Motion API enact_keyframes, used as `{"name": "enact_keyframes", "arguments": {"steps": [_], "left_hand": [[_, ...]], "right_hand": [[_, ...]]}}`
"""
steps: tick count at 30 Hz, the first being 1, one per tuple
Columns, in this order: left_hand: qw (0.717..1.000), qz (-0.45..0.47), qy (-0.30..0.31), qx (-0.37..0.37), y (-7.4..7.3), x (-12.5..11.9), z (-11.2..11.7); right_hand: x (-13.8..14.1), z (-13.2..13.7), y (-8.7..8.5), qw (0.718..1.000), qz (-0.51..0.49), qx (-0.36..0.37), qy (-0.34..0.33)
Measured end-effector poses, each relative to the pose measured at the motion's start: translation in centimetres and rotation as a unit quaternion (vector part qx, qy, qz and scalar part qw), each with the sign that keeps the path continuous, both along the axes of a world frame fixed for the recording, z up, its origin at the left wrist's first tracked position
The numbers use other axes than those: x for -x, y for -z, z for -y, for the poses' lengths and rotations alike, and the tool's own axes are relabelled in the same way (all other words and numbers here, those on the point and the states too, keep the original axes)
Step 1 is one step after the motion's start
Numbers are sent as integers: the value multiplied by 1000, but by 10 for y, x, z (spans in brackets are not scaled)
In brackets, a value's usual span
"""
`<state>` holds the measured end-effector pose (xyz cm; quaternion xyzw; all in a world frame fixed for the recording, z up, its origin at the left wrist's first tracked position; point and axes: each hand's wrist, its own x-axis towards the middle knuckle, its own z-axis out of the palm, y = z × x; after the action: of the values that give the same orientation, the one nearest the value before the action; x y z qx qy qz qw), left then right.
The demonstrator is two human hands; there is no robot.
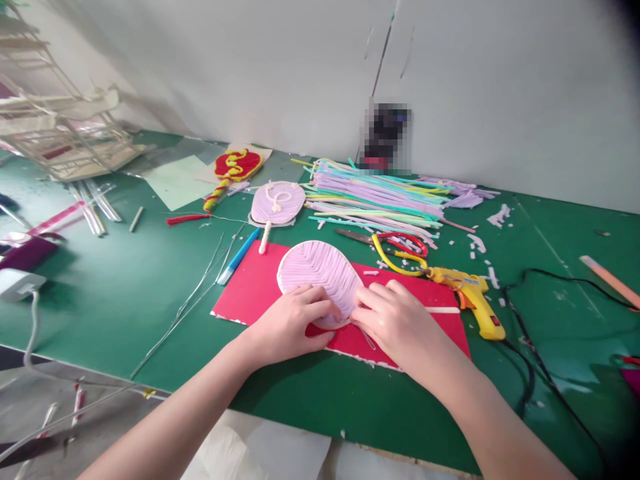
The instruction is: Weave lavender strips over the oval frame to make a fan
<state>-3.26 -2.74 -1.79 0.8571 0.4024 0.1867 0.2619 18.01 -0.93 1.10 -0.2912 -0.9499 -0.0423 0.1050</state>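
A round lilac fan panel [315, 267] made of pipe cleaners with a pale rim lies over a red board [250, 287]. My left hand [300, 317] grips its near edge, thumb below and fingers on top. At the panel's right edge, my right hand [387, 313] has its fingers pinched on the pale rim. A thin wire loop [369, 339] pokes out beneath the right hand. Just behind lies a finished-looking lilac fan [277, 202] with a twisted handle. The fingertips of both hands partly cover the panel's near side.
Red-and-yellow scissors [400, 250] and a yellow glue gun [470, 297] with a black cord lie to the right. Behind is a pile of pastel pipe cleaners [375, 193]. A blue pen-like tool [239, 257] and a red-and-yellow fan [237, 165] are leftward.
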Motion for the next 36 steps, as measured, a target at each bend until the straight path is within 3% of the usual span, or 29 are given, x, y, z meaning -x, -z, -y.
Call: {"name": "enact_keyframes", "arguments": {"steps": [17, 36], "left_hand": [[1000, 11, 3, -13, 1, -2, -1], [999, 24, 7, 36, -5, 1, -2]], "right_hand": [[-4, 2, 9, 999, -18, 25, 24], [-1, 2, 8, 997, -29, 70, 27]]}}
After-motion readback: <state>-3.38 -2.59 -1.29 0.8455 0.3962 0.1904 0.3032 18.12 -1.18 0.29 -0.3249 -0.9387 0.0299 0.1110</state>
